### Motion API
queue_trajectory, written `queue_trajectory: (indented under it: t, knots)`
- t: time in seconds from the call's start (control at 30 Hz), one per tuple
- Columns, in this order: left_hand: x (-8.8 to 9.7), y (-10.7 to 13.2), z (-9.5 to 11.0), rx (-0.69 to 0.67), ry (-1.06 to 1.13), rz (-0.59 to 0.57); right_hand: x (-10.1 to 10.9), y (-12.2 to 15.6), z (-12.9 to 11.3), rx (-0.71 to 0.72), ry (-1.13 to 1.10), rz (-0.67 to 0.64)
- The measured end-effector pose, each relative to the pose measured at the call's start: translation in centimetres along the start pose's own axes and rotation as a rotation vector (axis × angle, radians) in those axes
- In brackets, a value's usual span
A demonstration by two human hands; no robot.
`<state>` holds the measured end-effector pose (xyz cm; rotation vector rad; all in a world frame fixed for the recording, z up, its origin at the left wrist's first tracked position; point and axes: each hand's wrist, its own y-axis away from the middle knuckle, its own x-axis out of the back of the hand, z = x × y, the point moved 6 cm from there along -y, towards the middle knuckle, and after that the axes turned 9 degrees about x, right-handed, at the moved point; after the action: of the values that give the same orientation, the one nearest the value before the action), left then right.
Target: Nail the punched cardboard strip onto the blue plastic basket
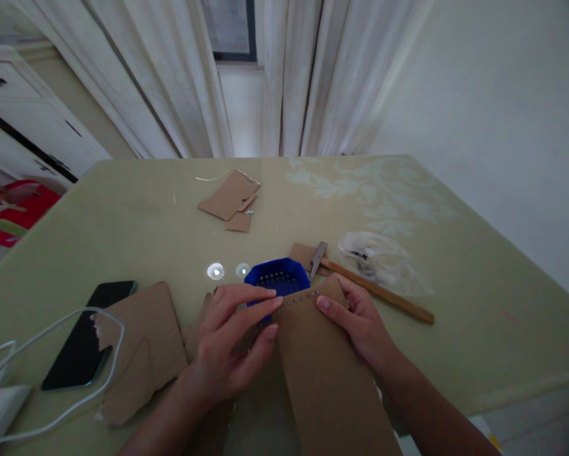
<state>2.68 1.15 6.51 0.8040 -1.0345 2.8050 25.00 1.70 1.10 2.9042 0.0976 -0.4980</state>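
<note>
A long strip of brown cardboard (329, 373) lies in front of me, with a row of small nails along its far edge. My left hand (234, 345) pinches that strip at its upper left corner, thumb and fingers closed on it. My right hand (358, 323) holds the strip's upper right corner, fingers curled round the edge. Just behind the strip stands a small blue plastic basket (277, 277) with tiny nails in it. A hammer (370, 285) with a wooden handle lies to the right of the basket, untouched.
Torn cardboard pieces lie at the left (139, 345) and at the table's far middle (230, 197). A black phone (87, 335) and a white cable (75, 354) with charger sit at the left. A clear plastic bag (382, 259) lies behind the hammer. The table has a pale green glass top (479, 304).
</note>
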Motion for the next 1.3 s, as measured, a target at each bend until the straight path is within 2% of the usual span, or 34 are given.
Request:
queue_trajectory:
  t: [0.13, 0.27, 0.33, 0.4, 0.47, 0.53, 0.6, 0.67, 0.77, 0.93, 1.03, 1.1, 1.2, 1.23, 1.3]
  knots:
    - [-0.2, -0.3, 0.6, -0.045, -0.013, 0.023, -0.3, 0.2, -0.4, 0.008, 0.087, -0.015]
    - [0.4, 0.6, 1.9, -0.19, 0.029, 0.035, -0.4, 0.2, -1.2, 0.133, 0.292, -0.013]
    - [0.9, 1.0, 2.4, -0.245, 0.032, 0.049, -0.5, 0.4, -1.1, 0.127, 0.278, -0.022]
    - [1.9, 0.8, 2.2, -0.228, 0.009, 0.135, -0.5, 0.7, -0.7, 0.063, 0.182, -0.019]
    - [3.0, 0.0, 0.4, -0.079, -0.073, 0.248, -0.3, 1.0, -0.4, 0.026, 0.102, 0.016]
    - [4.0, -1.0, -3.1, 0.231, -0.216, 0.282, -0.2, 1.0, -0.2, 0.021, 0.055, 0.033]
    - [4.6, -1.3, -7.3, 0.578, -0.328, 0.214, -0.2, 1.0, 0.1, 0.009, 0.019, 0.025]
    - [5.1, -1.1, -10.6, 0.759, -0.442, 0.118, -0.3, 0.9, 0.6, -0.004, 0.002, 0.015]
    - [5.2, -0.4, -13.7, 0.879, -0.603, -0.016, -0.1, 1.0, 1.1, -0.014, -0.004, 0.013]
    - [4.6, 0.3, -15.5, 0.906, -0.684, -0.104, 0.4, 0.9, 1.1, -0.006, -0.027, 0.044]
    - [4.4, 0.2, -15.4, 0.865, -0.711, -0.1, 0.4, 0.9, 0.9, 0.003, -0.059, 0.042]
    - [4.3, -0.1, -14.5, 0.794, -0.666, -0.047, 0.3, 0.9, 0.9, 0.009, -0.076, 0.032]
    - [3.6, -0.8, -10.8, 0.536, -0.426, 0.086, 0.2, 1.0, 1.0, 0.011, -0.088, 0.022]
    - [3.0, -1.0, -9.2, 0.437, -0.308, 0.098, 0.2, 1.0, 1.0, 0.009, -0.095, 0.02]
    - [1.5, -0.9, -5.9, 0.258, -0.095, 0.025, 0.1, 1.0, 1.1, -0.001, -0.116, 0.017]
